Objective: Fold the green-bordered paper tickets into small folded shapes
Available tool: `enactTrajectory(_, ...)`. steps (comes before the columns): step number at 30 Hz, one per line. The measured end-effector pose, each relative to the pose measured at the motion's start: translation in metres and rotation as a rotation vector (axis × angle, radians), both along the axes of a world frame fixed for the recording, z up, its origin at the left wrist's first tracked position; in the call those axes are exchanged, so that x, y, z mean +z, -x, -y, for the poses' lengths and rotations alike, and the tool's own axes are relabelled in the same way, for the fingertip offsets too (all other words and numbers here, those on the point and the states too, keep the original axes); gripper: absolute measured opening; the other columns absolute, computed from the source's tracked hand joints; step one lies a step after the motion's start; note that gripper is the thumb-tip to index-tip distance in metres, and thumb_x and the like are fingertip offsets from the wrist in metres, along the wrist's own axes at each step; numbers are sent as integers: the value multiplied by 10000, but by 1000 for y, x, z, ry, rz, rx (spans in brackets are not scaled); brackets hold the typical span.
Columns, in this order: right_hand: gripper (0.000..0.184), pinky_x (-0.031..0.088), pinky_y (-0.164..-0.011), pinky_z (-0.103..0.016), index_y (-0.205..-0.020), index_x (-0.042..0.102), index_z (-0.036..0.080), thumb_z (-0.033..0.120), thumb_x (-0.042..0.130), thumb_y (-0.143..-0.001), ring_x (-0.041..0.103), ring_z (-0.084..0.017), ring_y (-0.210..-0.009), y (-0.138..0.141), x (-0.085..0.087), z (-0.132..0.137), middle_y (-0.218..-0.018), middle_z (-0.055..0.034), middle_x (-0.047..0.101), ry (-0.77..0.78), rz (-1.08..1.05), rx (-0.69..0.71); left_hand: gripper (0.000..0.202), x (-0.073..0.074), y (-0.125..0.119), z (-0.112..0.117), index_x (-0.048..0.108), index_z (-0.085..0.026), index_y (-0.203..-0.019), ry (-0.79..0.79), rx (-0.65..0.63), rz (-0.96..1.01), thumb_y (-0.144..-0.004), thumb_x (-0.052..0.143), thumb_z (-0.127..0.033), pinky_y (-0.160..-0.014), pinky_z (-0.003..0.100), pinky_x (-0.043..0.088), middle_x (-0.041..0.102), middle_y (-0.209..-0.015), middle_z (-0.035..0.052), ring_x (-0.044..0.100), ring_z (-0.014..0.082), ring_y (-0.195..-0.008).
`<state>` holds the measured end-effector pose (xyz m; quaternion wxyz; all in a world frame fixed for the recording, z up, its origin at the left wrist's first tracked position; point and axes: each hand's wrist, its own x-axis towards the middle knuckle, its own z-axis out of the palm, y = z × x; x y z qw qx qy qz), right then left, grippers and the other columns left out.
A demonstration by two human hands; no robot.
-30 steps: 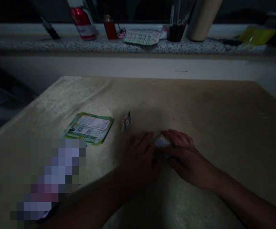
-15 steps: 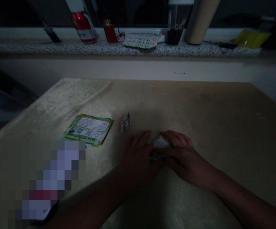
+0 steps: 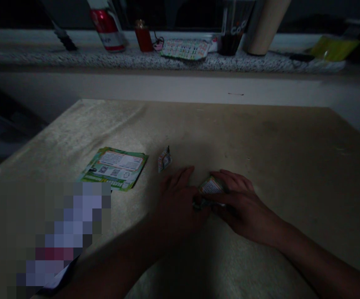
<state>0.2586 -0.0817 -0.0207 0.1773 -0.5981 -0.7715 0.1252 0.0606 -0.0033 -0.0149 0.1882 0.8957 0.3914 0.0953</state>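
Note:
A small piece of folded printed paper (image 3: pixel 211 185) lies on the table between my hands, with white text and a green-orange edge showing. My left hand (image 3: pixel 180 205) presses down at its left side, with the thumb and index finger on the near edge. From the right, my right hand (image 3: pixel 244 203) pinches that near edge, where a flap is raised. Fingers cover much of the paper. Beyond my left hand stands a small folded paper piece (image 3: pixel 164 160). Farther left lies a stack of green printed sheets (image 3: pixel 117 168), text side up.
A pixelated long object (image 3: pixel 71 228) lies at the near left of the table (image 3: pixel 261 137). Behind, the speckled sill (image 3: pixel 105 60) holds a red-and-white can (image 3: pixel 108 31), a red bottle (image 3: pixel 143 38), a patterned packet (image 3: pixel 184 49), a dark drink cup (image 3: pixel 231 37) and a beige cylinder (image 3: pixel 267 29).
The paper's near flap has tipped up under my right fingers and now shows as a thin edge. My hands stay in nearly the same place; the view has shifted slightly.

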Motion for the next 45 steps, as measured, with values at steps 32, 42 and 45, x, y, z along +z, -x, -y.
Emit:
enactTrajectory(32,493,380,-1076,-502,-1359,571,245,211,686,-881,539,-293,-1267,1,0,0,-1315,-104,640,-102,-195,-30,252,14,17,-14,714,-229,-1032,96,-113,76,-782,708,-193,-1128,514,356,601,-1367,81,506,305,-1299)
enactTrajectory(42,597,580,-775,-322,-1412,488,310,131,677,-875,716,-185,-900,2,-11,5,-1091,-39,730,-71,-596,-75,512,-3,6,-7,593,-213,-1294,416,39,312,-794,703,-202,-956,433,492,684,-1201,85,625,280,-1106)
enactTrajectory(45,599,582,-688,-283,-1401,503,284,155,710,-854,717,-160,-766,2,-6,7,-942,-13,735,-111,-680,-130,275,4,4,-9,707,-203,-1064,590,105,384,-790,705,-235,-800,347,515,732,-968,46,672,233,-908)
